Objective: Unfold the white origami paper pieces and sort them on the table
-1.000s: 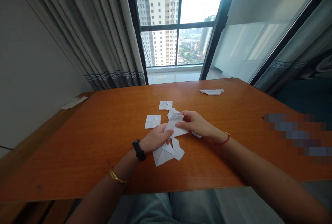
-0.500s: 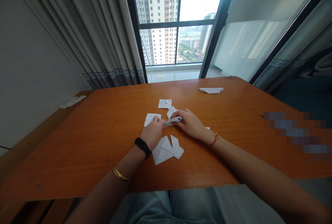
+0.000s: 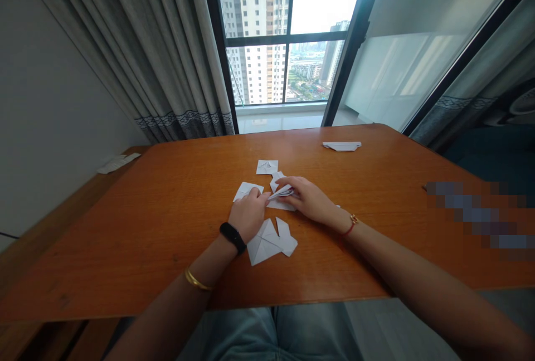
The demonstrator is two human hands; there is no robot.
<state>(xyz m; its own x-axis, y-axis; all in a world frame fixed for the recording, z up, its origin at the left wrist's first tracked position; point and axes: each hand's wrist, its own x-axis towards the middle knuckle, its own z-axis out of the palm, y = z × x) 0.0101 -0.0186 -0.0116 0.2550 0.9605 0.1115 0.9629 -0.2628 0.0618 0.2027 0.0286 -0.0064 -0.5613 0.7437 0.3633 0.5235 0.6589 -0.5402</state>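
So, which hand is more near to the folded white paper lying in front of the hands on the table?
Left. The left hand is just beyond the folded white paper, close to its far edge; the right hand is farther away, beyond the paper and to its right.

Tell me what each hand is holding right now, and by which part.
The right hand pinches folded white paper at its right end. The left hand lies over the edge of a paper square; whether it grips cannot be told.

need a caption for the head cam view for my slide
Left hand on a paper square, right hand pinching folded paper on a wooden table by a window
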